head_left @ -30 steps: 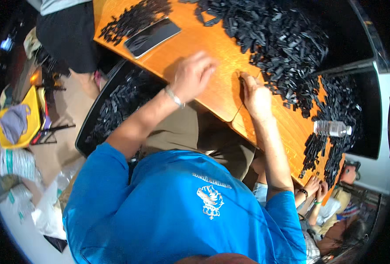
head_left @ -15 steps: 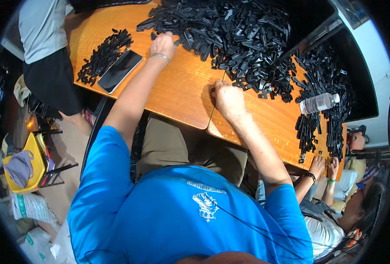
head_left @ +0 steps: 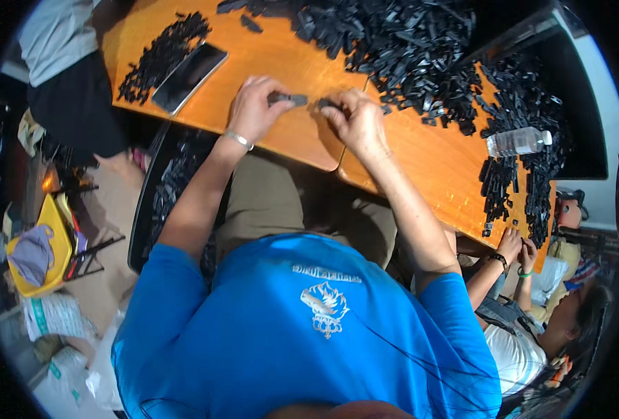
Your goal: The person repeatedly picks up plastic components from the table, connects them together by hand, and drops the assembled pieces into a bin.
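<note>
Head view looks down on a seated person in a blue shirt, both hands working at the near edge of an orange surface [head_left: 435, 167]. The left hand [head_left: 253, 108] pinches a small black plastic piece [head_left: 290, 99] between fingertips and thumb; the right hand [head_left: 355, 122] is closed around another black piece [head_left: 325, 104], just beside the first and a little above the wood. These pieces look light, stiff and smooth, so I judge a fingertip pinch at the ends suits them best, and they could slip if held loosely. Beyond the hands lies a great heap of black pieces [head_left: 393, 42], with a smaller pile [head_left: 159, 56] and a dark phone [head_left: 189, 75] to the left of the hands. A clear water bottle [head_left: 519, 142] lies well to the right. Bare wood between the hands and the heap gives room; the surface's near edge runs close under the wrists, so a dropped piece could fall off into the lap.
</note>
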